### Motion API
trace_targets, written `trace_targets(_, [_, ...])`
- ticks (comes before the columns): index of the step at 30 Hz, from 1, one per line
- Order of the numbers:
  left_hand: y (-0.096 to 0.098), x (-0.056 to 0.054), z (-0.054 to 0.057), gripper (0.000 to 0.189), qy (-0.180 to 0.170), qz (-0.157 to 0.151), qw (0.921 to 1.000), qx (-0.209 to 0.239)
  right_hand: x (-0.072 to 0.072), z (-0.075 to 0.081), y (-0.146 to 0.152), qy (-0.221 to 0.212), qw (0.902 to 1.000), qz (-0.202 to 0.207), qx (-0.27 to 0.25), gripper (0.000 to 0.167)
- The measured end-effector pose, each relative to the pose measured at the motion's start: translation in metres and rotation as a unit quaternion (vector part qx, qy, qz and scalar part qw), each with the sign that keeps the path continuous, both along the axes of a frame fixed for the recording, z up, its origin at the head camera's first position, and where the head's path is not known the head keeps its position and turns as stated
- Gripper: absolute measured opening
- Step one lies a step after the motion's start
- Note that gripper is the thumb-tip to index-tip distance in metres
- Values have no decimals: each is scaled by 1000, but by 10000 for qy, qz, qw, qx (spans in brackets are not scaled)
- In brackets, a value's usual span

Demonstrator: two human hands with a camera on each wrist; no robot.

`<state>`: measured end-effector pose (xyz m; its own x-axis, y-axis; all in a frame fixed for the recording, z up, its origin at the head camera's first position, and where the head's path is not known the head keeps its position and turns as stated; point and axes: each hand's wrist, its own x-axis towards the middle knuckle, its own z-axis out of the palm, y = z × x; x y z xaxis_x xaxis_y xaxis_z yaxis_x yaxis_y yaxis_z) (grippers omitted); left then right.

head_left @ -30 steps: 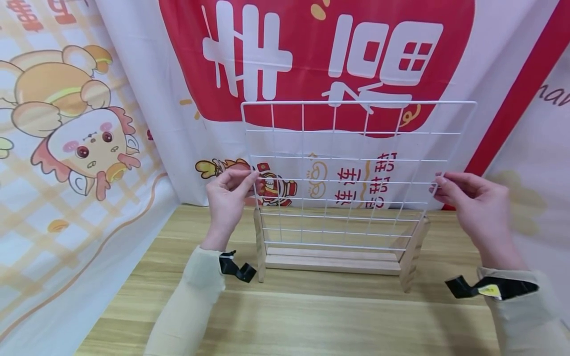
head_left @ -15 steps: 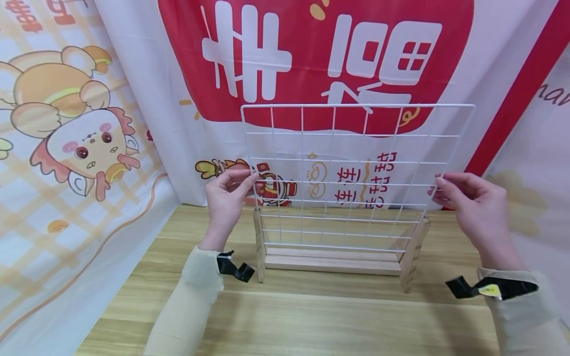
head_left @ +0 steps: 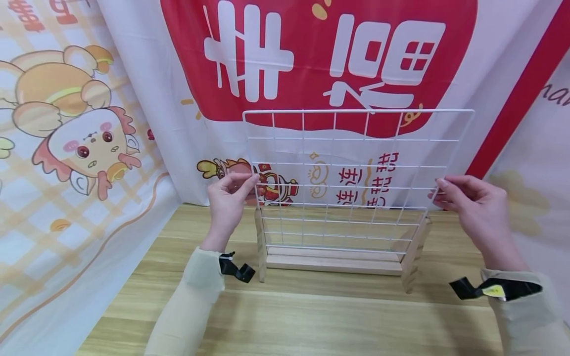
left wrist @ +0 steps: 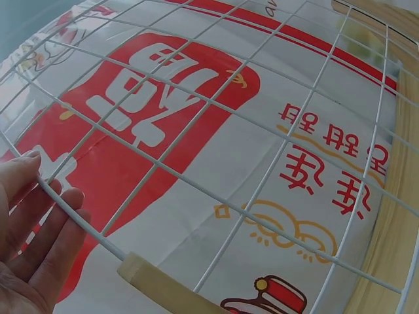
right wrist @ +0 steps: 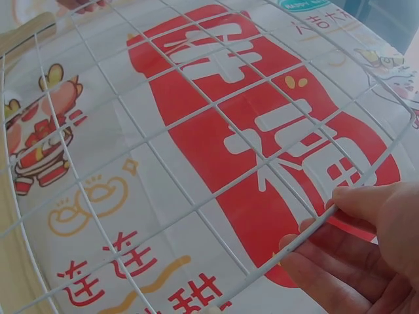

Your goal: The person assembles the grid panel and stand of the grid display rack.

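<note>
A white wire grid panel (head_left: 335,165) stands upright between the two side posts of a wooden stand (head_left: 334,263). My left hand (head_left: 226,205) pinches the panel's left edge wire between thumb and fingers, a little above the left post. On the opposite side, my right hand (head_left: 481,212) pinches the right edge wire at about the same height. Close up in the left wrist view, the thumb and fingers of the left hand (left wrist: 39,229) meet at the frame wire, above the post's top end (left wrist: 167,288). The right wrist view has the right hand (right wrist: 353,255) gripping the outer wire.
The stand rests on a wood-grain table (head_left: 294,321). Behind it hangs a white cloth with a red printed patch (head_left: 307,59), reaching down to the table's back edge. A checked cartoon cloth (head_left: 80,148) borders the left side.
The top edge of the grid panel has come down slightly in the head view. Both hands keep their pinch on the side wires, and the stand stays in place.
</note>
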<state>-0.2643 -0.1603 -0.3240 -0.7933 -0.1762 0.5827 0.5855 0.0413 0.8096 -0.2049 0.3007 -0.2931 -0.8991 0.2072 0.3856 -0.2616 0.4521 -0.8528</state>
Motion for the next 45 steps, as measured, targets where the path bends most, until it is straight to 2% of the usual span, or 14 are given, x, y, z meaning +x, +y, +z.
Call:
trace_targets(10, [-1,3,-5,28,-15,-4,10000,-38,-1,-5,2,-21,9999,134,1,43])
trace_targets(18, [-2,2,-9,28,-35,-108,9999,-20,0,-9,6,-297,9995,101,82,47])
trace_targets(28, [-1,5,-14,29,-263,40,9994,-233,5,-14,8,-313,9994,86,86,47])
trace_targets(34, [-1,4,-14,33,-298,270,9987,-328,5,-9,4,-148,9998,29,-155,48])
trace_targets(38, [-1,4,-13,29,-310,183,9991,-246,3,-8,2,-62,9998,40,-158,47])
trace_targets(45, [0,4,-7,28,-46,166,9993,-330,2,-6,2,-19,9999,26,-140,47])
